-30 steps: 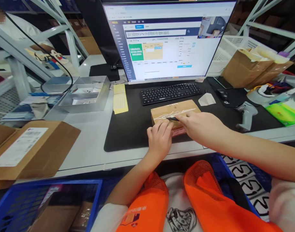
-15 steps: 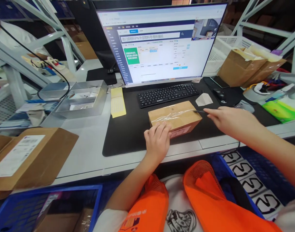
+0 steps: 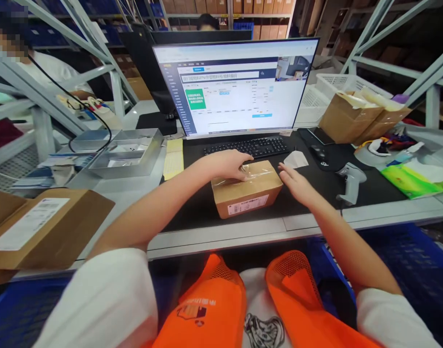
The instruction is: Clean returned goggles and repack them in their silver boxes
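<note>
The small brown cardboard box sealed with clear tape (image 3: 246, 187) sits on the black desk mat (image 3: 192, 212) at the near middle of the bench, just in front of the black keyboard (image 3: 248, 146), its white barcode label facing the near edge. Compared with half a second ago, the left hand (image 3: 227, 164) has moved from the box's near edge to its far left top, where it now lies flat, fingers spread and pressing on the tape, not closed on anything. The right hand (image 3: 296, 181) has come in from the right; the dark blade-like tool seen in it earlier no longer shows, and its grip is open, fingers loosely extended just beside the box's right end. I cannot tell whether it touches. In my judgement the tape-cutting stroke is over and the box is being steadied or turned. The grey bench (image 3: 134, 203) also carries a wide monitor (image 3: 236, 87) at the far middle, a shallow metal tray (image 3: 129, 152) at the left, a larger labelled brown carton (image 3: 43, 232) at the near left, and a grey handheld scanner (image 3: 348, 181) at the right. Pale metal racking and shelves of cartons fill the room behind; another person in white sits at the far left.
</note>
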A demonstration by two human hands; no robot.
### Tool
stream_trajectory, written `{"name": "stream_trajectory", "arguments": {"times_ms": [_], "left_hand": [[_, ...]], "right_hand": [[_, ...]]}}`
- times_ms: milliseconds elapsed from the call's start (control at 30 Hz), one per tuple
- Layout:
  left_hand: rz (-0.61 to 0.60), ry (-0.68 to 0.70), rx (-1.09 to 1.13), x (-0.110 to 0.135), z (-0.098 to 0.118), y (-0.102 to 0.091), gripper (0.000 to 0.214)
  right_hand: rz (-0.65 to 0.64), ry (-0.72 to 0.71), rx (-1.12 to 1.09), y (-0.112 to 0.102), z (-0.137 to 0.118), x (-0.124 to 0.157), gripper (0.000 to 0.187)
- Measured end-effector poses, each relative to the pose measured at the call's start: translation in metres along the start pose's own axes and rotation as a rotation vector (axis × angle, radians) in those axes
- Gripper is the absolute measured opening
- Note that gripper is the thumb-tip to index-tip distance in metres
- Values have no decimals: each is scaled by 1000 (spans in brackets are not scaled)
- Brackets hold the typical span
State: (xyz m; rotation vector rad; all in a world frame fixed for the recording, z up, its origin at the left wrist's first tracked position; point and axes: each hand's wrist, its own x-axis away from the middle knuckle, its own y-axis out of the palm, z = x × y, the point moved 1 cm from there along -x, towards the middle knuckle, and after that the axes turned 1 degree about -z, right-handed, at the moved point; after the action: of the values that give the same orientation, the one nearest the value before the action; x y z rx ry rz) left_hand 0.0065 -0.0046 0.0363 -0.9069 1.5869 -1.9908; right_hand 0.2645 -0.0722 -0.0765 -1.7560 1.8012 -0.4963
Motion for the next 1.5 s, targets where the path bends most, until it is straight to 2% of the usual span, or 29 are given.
{"name": "stream_trajectory", "arguments": {"times_ms": [100, 167, 233, 333, 433, 500, 567, 600, 633, 667, 733, 800, 833, 900, 967, 1033, 1067, 1133, 1200, 1233, 1267, 1300, 1367, 1400, 1433, 1500], "left_hand": [[-23, 21, -167, -4, 15, 1, 83], [-38, 41, -224, 0, 25, 4, 76], [-39, 60, -223, 3, 25, 3, 66], [14, 49, -77, -3, 2, -5, 60], [128, 62, 224, -25, -36, -5, 55], [239, 56, 392, -43, -55, 5, 43], [330, 41, 481, -57, -65, 21, 30], [362, 33, 501, -60, -67, 28, 27], [385, 24, 517, -60, -67, 34, 26], [417, 23, 520, -56, -67, 37, 27], [559, 61, 447, -37, -62, 35, 31], [740, 140, 310, -6, -54, 30, 34], [784, 182, 267, 12, -49, 30, 34], [728, 273, 233, 45, -36, 36, 33], [549, 351, 198, 69, -22, 50, 30], [441, 357, 173, 83, -12, 67, 30], [454, 331, 179, 87, -9, 74, 31], [626, 263, 212, 93, -9, 87, 33], [916, 142, 248, 100, -15, 103, 41], [1055, 64, 267, 105, -18, 113, 44], [1165, -12, 297, 109, -22, 125, 46], [1234, -77, 346, 114, -26, 139, 47], [1253, -153, 518, 119, -31, 168, 54], [1222, -160, 632, 118, -34, 181, 65], [1162, -149, 748, 116, -35, 192, 83], [976, -87, 923, 106, -37, 204, 123]], "right_hand": [[-3, -1, -210, 25, -19, 4, 83], [-15, -20, -301, 33, -21, 8, 82], [-18, -32, -318, 34, -18, 11, 81], [1, -63, -257, 28, -15, 12, 77], [58, -218, -239, 20, -19, 11, 60], [142, -371, -228, 14, -20, 16, 41], [200, -534, -176, 11, -14, 27, 19], [200, -608, -131, 11, -8, 35, 13], [185, -665, -71, 11, 0, 44, 16], [160, -700, 0, 11, 8, 53, 22], [110, -715, 141, 7, 20, 69, 35], [67, -697, 217, -5, 20, 76, 37], [29, -688, 208, -14, 15, 75, 35], [-67, -624, 121, -34, -6, 62, 34], [-150, -476, 35, -48, -32, 37, 40], [-217, -406, 9, -51, -58, 7, 47], [-289, -432, 21, -46, -69, -6, 49], [-482, -535, 97, -32, -84, -27, 52], [-624, -594, 189, -20, -87, -36, 52], [-635, -602, 199, -18, -83, -37, 52], [-587, -603, 174, -19, -75, -35, 51], [-487, -601, 120, -24, -63, -32, 49], [-214, -573, -36, -35, -32, -21, 45], [-94, -532, -117, -39, -13, -14, 44], [-26, -466, -200, -41, 5, -7, 45], [-36, -289, -348, -37, 39, 10, 46]]}}
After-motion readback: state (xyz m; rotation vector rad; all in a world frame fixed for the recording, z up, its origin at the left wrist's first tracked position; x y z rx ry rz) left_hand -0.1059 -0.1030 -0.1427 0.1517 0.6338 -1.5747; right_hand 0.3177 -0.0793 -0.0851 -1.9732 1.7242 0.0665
